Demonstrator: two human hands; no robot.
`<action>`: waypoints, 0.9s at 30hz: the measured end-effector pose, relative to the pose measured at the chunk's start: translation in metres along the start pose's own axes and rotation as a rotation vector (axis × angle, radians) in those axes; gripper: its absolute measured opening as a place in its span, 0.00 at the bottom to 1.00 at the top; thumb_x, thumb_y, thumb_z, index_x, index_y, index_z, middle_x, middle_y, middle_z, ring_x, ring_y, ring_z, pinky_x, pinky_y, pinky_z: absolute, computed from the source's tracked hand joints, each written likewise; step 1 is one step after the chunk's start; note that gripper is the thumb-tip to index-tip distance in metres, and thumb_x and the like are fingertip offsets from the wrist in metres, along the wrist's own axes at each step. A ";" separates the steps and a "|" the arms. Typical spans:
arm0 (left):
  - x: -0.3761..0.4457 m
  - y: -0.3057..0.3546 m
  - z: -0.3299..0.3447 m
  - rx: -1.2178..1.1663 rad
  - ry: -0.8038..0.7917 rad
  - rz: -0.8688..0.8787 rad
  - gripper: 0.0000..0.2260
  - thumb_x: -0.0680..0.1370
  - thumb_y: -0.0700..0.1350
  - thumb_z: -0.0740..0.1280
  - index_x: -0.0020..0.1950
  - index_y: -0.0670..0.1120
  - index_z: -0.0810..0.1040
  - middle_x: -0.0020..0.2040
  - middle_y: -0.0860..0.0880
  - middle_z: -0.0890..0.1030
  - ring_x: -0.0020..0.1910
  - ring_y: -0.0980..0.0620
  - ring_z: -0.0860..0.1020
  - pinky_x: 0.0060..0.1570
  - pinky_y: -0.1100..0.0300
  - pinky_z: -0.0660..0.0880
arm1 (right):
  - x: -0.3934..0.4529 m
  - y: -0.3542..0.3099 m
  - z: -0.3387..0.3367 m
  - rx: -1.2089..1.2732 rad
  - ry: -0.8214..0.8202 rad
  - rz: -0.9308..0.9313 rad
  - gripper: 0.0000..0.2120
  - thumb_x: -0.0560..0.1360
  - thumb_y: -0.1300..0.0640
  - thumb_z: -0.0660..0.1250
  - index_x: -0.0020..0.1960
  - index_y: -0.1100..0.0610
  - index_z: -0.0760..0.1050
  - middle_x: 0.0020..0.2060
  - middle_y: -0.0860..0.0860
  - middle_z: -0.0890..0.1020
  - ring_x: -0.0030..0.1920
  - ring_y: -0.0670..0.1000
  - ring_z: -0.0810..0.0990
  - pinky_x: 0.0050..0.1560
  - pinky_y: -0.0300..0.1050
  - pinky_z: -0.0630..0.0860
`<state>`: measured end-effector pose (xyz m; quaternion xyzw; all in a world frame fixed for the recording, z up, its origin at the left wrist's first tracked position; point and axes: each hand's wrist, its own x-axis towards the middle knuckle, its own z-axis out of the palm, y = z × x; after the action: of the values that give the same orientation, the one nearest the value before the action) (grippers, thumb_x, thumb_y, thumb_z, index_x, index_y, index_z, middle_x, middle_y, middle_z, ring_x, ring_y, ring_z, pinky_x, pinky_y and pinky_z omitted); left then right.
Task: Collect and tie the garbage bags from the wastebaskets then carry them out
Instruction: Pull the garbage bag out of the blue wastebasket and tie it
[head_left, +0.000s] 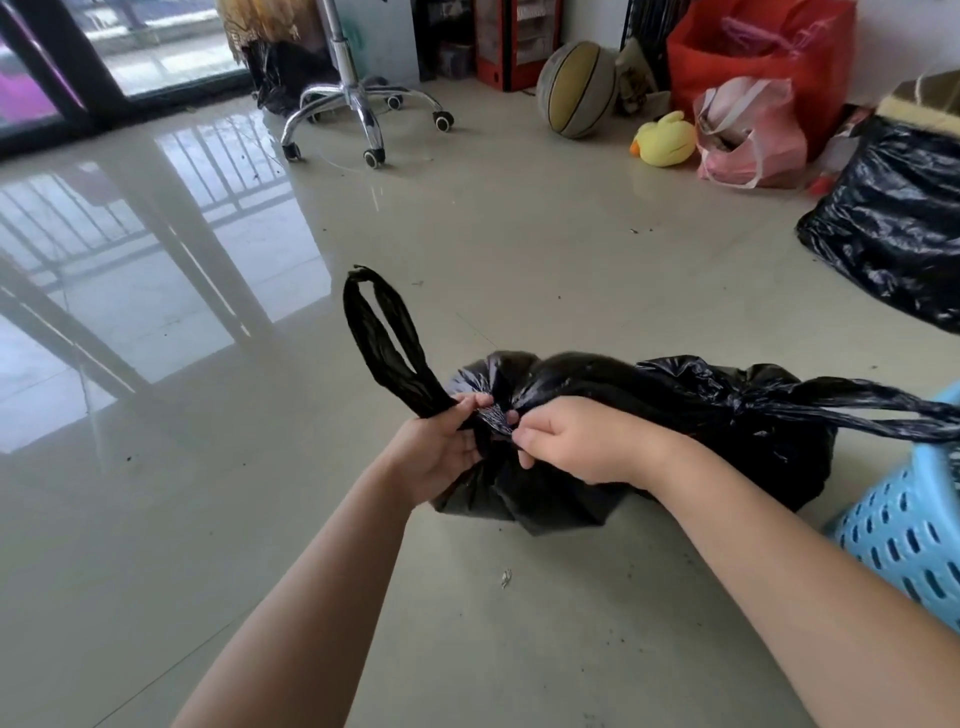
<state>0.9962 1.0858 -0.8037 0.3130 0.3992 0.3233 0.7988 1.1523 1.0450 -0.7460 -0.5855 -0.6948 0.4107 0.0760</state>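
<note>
Hands pinching black garbage bag (649, 415) neck on floor, left hand (441, 452) gripping loop, right hand (576, 441) gripping gathered plastic.

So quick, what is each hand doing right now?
Left hand: grips the upright loop handle of the black plastic garbage bag.
Right hand: pinches that bag's gathered neck.

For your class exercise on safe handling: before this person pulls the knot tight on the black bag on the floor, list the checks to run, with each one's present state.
1. Left hand grips the handle loop: ok.
2. Right hand pinches the gathered plastic: ok.
3. Black bag rests on the floor: ok.
4. Knot finished: not ok.
5. Bag free of tears: cannot tell.
6. Blue wastebasket clear of the bag: not ok, a handle lies across it.
</note>
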 end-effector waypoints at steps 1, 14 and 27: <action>0.000 0.000 0.000 -0.022 0.005 0.022 0.14 0.82 0.39 0.51 0.42 0.45 0.74 0.31 0.49 0.85 0.30 0.56 0.84 0.32 0.67 0.79 | -0.001 0.007 0.003 0.025 -0.042 0.040 0.16 0.80 0.55 0.55 0.35 0.53 0.71 0.24 0.48 0.67 0.21 0.45 0.66 0.23 0.33 0.64; 0.003 -0.013 -0.014 0.518 0.118 -0.069 0.18 0.73 0.24 0.63 0.29 0.43 0.65 0.24 0.55 0.76 0.31 0.60 0.77 0.34 0.65 0.74 | 0.000 0.048 -0.012 -0.448 0.072 0.160 0.11 0.78 0.56 0.57 0.47 0.56 0.78 0.47 0.54 0.79 0.55 0.55 0.73 0.59 0.47 0.69; 0.001 -0.017 0.003 0.869 0.015 0.020 0.21 0.63 0.26 0.68 0.19 0.48 0.67 0.18 0.57 0.68 0.21 0.62 0.68 0.30 0.67 0.67 | 0.012 0.041 0.022 -0.096 -0.082 0.085 0.23 0.74 0.66 0.55 0.67 0.54 0.69 0.67 0.54 0.71 0.69 0.54 0.65 0.67 0.46 0.63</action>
<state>1.0042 1.0758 -0.8159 0.6216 0.5010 0.1351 0.5868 1.1663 1.0437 -0.7915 -0.6001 -0.6908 0.4033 0.0019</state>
